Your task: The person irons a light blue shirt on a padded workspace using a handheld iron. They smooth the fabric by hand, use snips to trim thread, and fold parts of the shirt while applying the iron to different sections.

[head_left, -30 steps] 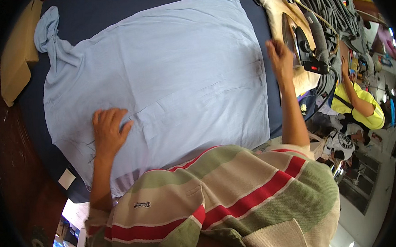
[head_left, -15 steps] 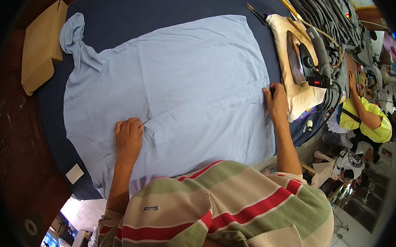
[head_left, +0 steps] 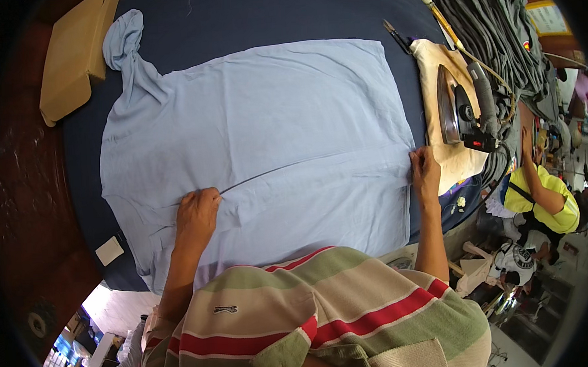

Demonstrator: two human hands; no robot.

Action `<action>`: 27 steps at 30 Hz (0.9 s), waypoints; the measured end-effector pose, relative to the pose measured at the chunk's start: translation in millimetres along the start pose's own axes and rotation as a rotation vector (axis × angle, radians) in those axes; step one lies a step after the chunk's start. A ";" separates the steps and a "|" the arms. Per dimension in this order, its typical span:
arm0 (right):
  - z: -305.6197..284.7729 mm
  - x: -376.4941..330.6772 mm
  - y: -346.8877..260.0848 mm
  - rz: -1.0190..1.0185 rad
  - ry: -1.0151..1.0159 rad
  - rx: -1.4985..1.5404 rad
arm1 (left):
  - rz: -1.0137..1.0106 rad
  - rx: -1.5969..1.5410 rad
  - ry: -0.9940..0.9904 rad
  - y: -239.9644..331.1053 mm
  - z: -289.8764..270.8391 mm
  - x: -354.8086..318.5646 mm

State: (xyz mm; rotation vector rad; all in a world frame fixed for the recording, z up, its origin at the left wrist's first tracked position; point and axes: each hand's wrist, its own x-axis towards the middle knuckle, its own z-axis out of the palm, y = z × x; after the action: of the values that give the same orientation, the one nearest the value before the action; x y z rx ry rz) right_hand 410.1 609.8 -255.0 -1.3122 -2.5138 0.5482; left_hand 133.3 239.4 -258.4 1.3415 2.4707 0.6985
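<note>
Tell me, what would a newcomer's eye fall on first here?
First, the large pale blue garment spread across the dark blue cover, the left hand pinching it left of centre and the right hand at its right edge. Then the iron on a cream pad to the right, and the cardboard box at upper left.

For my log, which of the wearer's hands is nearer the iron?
The right hand, by the right edge of the blue garment; the left hand is farther left.
</note>
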 end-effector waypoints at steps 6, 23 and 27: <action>-8.2 -9.8 4.9 0.053 -0.071 0.058 | -0.027 -0.051 -0.064 9.1 -9.5 -4.8; 13.2 69.6 -22.2 -0.143 0.079 0.156 | 0.123 0.311 0.221 -32.3 -26.3 61.6; 62.9 173.5 -60.8 -0.447 0.204 0.097 | 0.229 0.407 0.325 -71.0 -34.7 159.6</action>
State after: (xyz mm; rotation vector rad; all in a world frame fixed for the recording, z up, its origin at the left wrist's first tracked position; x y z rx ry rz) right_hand 243.8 708.0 -276.3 -0.6960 -2.4605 0.4049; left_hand -20.0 330.0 -263.4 1.8048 2.8573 0.5084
